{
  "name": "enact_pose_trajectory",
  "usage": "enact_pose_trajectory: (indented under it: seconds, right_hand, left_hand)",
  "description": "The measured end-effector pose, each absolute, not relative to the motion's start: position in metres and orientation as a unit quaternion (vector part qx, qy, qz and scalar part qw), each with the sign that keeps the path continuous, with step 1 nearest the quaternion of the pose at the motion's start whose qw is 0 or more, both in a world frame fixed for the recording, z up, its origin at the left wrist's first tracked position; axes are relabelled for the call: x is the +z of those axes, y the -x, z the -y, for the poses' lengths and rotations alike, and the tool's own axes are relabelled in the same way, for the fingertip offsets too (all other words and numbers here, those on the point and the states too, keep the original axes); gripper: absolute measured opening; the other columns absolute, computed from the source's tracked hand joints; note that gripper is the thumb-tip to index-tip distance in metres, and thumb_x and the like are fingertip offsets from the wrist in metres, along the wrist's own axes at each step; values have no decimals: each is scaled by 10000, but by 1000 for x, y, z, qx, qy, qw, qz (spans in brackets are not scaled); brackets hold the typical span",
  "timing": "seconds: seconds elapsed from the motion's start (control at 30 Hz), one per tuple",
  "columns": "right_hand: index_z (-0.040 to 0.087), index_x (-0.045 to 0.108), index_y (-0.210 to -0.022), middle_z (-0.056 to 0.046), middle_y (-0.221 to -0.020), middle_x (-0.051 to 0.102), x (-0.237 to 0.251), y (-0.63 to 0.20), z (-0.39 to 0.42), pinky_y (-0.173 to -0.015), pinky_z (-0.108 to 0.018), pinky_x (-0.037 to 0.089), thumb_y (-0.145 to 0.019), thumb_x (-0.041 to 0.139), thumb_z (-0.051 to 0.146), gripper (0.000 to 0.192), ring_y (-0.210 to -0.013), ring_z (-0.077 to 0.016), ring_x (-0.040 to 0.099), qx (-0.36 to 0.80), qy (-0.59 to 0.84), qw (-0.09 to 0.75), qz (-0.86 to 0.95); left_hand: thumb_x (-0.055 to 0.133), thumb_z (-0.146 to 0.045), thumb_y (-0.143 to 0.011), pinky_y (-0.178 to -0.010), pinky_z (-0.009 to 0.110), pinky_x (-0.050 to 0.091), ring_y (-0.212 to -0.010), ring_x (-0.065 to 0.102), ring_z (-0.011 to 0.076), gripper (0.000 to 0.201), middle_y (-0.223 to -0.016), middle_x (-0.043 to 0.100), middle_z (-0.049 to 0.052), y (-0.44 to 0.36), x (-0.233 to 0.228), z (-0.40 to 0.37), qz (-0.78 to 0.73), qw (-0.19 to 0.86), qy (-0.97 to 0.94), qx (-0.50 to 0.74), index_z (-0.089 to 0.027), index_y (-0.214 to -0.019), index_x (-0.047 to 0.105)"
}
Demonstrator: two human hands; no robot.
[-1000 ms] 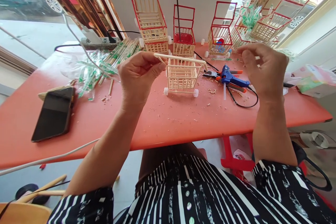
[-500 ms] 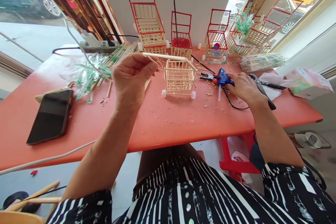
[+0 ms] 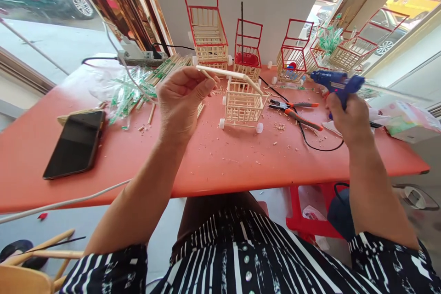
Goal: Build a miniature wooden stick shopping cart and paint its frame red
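A red-orange bench (image 3: 206, 170) spans the view, and at its back stands a tall cart of pale wooden sticks with a red upper frame (image 3: 208, 27). Nearer the middle, a small unpainted cart of pale wooden sticks on white wheels (image 3: 243, 109) stands upright between the two hands, touched by neither. The right hand (image 3: 353, 117) has its fingers wrapped around the handle of a blue plastic glue gun (image 3: 330, 79), raised above the bench with its nozzle to the left. Below the gun lie orange-handled metal pliers (image 3: 292, 111), just right of the small cart. The left hand (image 3: 179, 103) pinches the near end of a thin, bent pale wooden stick frame (image 3: 223, 72) between thumb and fingers; its far end extends rightward over the small cart, whether touching I cannot tell. Small wooden scraps (image 3: 279, 127) dot the bench.
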State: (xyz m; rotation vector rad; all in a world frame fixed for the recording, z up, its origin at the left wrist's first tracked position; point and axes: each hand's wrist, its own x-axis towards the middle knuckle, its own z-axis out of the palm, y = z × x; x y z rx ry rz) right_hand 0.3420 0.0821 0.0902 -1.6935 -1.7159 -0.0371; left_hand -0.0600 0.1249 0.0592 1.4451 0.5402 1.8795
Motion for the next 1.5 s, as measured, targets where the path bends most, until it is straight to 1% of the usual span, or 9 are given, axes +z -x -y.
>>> enact_pose_trajectory:
  seconds: [0.1, 0.2, 0.4, 0.47, 0.67, 0.83, 1.07, 1.27, 1.5]
  right_hand:
    - [260, 700, -989, -97, -907, 769, 119, -309, -56, -629, -381, 474, -993, 726, 593, 335, -626, -175, 572, 112, 606, 471, 632]
    - [241, 727, -948, -124, -1022, 806, 139, -268, -35, -626, -360, 517, -958, 779, 691, 452, -732, -181, 677, 226, 500, 499, 671]
    - [215, 713, -957, -72, -928, 783, 143, -222, -34, -571, -293, 499, -977, 738, 759, 545, -704, -131, 648, 312, 454, 430, 715]
    - [217, 708, -923, -45, -849, 751, 140, -215, -41, -538, -282, 476, -980, 720, 777, 563, -641, -113, 609, 318, 448, 414, 726]
    - [257, 687, -830, 5, -660, 626, 135, -204, -54, -454, -294, 407, -961, 636, 880, 639, -526, -117, 537, 289, 467, 370, 749]
    - [256, 667, -823, 13, -653, 611, 134, -200, -58, -454, -294, 413, -971, 638, 866, 628, -535, -122, 532, 283, 478, 359, 750]
    - [259, 637, -787, 10, -648, 608, 133, -198, -64, -460, -293, 416, -948, 637, 895, 655, -527, -123, 537, 252, 483, 353, 761]
    - [263, 617, -788, 11, -648, 600, 134, -197, -64, -473, -301, 424, -940, 629, 909, 665, -530, -125, 525, 234, 492, 350, 762]
    - [266, 585, -786, 3, -672, 592, 133, -199, -67, -473, -309, 392, -949, 615, 910, 665, -546, -125, 502, 224, 504, 337, 763]
  left_hand:
    - [1037, -448, -783, -685, 388, 565, -784, 721, 168, 301, -915, 808, -9, 61, 62, -125, -194, 356, -549, 731, -303, -927, 816]
    - [1043, -476, -777, -657, 379, 555, -774, 707, 164, 309, -907, 797, -9, 64, 64, -124, -186, 354, -551, 732, -315, -913, 817]
    - [1039, -453, -802, -655, 396, 533, -795, 702, 173, 270, -951, 794, 13, 72, 63, -130, -183, 371, -537, 735, -324, -951, 854]
    - [1076, -439, -741, -624, 380, 503, -755, 664, 153, 316, -940, 792, 3, 75, 63, -131, -168, 374, -527, 745, -319, -952, 873]
    - [1012, -442, -835, -650, 365, 504, -793, 649, 164, 270, -977, 792, 0, 81, 63, -128, -218, 398, -516, 726, -316, -1013, 853]
    - [1052, -446, -787, -664, 344, 506, -817, 647, 156, 367, -982, 797, -2, 83, 59, -132, -203, 410, -501, 735, -267, -1029, 842]
    - [1027, -460, -825, -692, 374, 539, -838, 694, 179, 355, -965, 789, 11, 83, 65, -127, -245, 394, -493, 736, -251, -1009, 808]
    - [1017, -428, -853, -677, 350, 532, -841, 685, 162, 306, -983, 799, -13, 87, 63, -128, -230, 413, -499, 726, -277, -1027, 816]
    - [1042, -386, -829, -683, 325, 497, -836, 670, 135, 355, -997, 797, -7, 91, 54, -140, -194, 424, -498, 732, -228, -1066, 831]
